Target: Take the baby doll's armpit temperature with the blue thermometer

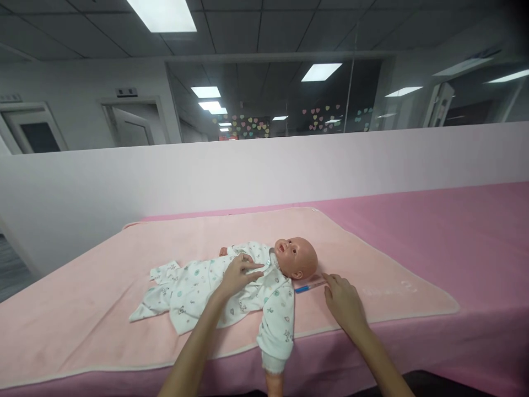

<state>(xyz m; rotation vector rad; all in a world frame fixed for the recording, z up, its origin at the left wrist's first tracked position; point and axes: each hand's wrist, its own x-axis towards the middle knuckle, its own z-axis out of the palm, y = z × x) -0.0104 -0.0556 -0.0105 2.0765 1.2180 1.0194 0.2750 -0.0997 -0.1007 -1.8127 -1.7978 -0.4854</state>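
Note:
A baby doll (296,258) lies on its back in a white long-sleeved printed outfit (198,286), head to the right. Over its chest is my left hand (239,275), thumb and forefinger apart, beside a small round snap (269,263) near the collar. No item shows between those fingers. A slim clear stick with a blue end (303,289), like a thermometer or pen, rests on the blanket below the doll's head. My right hand (344,300) is at its far end, with thumb and forefinger spread on either side; firm contact cannot be made out.
Under the doll spreads a peach blanket (103,325) with a pale edge, on a pink-covered table (463,248). One doll arm (276,336) reaches over the near edge. Behind stands a low white wall (231,173) with glass above it.

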